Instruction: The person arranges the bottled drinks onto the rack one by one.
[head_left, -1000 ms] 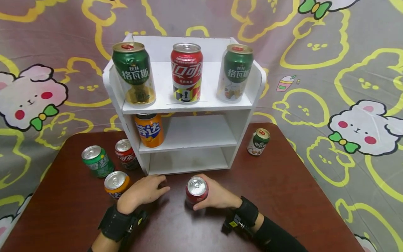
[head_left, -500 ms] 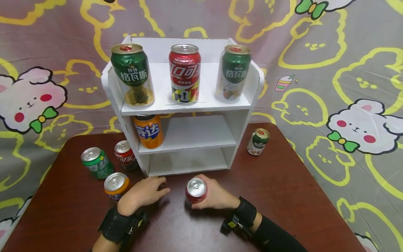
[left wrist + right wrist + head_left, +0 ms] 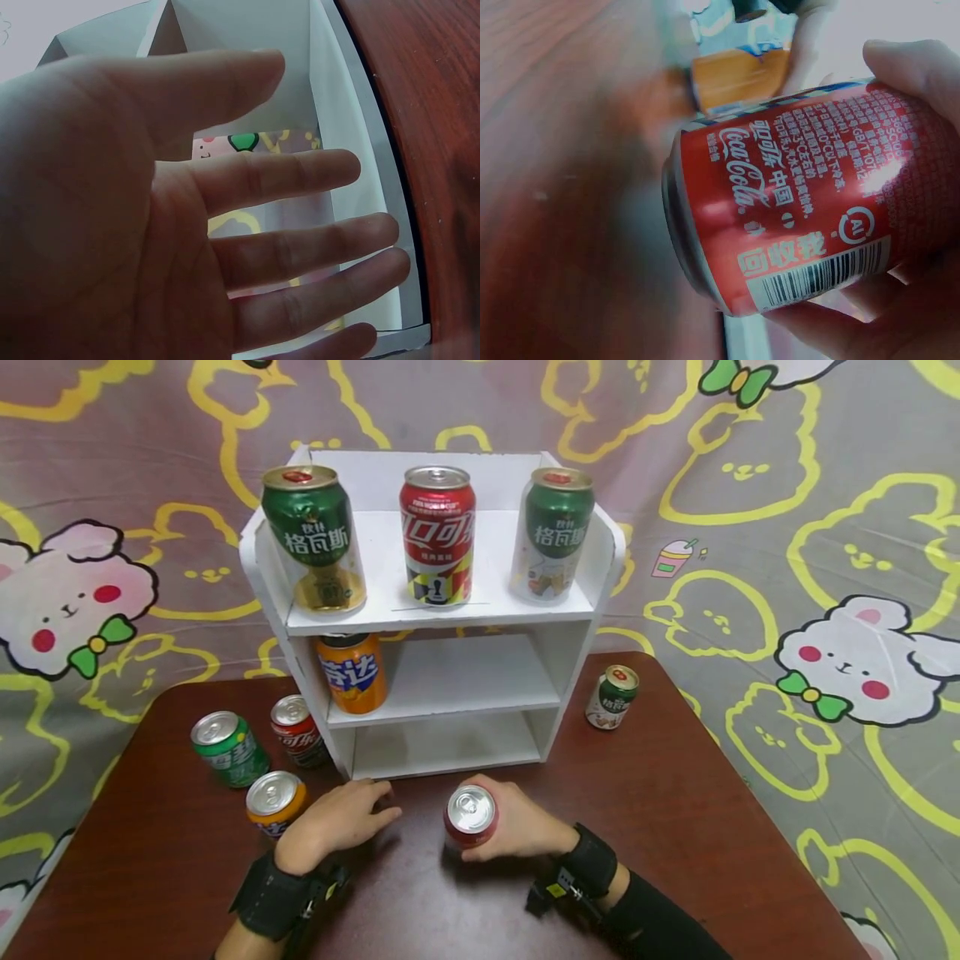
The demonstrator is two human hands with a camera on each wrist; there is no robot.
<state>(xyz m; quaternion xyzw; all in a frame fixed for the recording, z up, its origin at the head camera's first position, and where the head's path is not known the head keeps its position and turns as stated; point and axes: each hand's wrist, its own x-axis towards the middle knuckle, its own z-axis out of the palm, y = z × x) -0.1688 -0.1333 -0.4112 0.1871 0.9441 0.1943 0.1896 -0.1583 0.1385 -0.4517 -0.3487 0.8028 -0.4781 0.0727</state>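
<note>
Red cola can [image 3: 470, 817] upright, just in front of white shelf unit [image 3: 442, 610], near the open bottom bay; whether base touches the brown table [image 3: 675, 827] or sits slightly lifted, cannot tell. Gripped by right hand [image 3: 517, 827] from the side: fingers and thumb curled round the body, lid left exposed, label and barcode facing out in the wrist view [image 3: 802, 225]. Side grip probably keeps the can vertical and low enough for a shelf bay. Left hand [image 3: 337, 822] flat on table just beside the shelf's front edge, fingers straight and slightly spread [image 3: 300, 247], holding nothing; likely just parked out of the way. Orange can [image 3: 274, 799] just beside left wrist, green can [image 3: 225, 747] and another red can [image 3: 296, 731] farther left, grouped near the shelf's left side. Small green-and-white can [image 3: 611, 696] alone, right of shelf. Top shelf full: green can [image 3: 311, 539], red can [image 3: 437, 535], green-white can [image 3: 553, 535] in a row. Middle shelf: one orange can [image 3: 351, 670] at far left, rest free. Cartoon-print cloth [image 3: 825, 568] behind.
</note>
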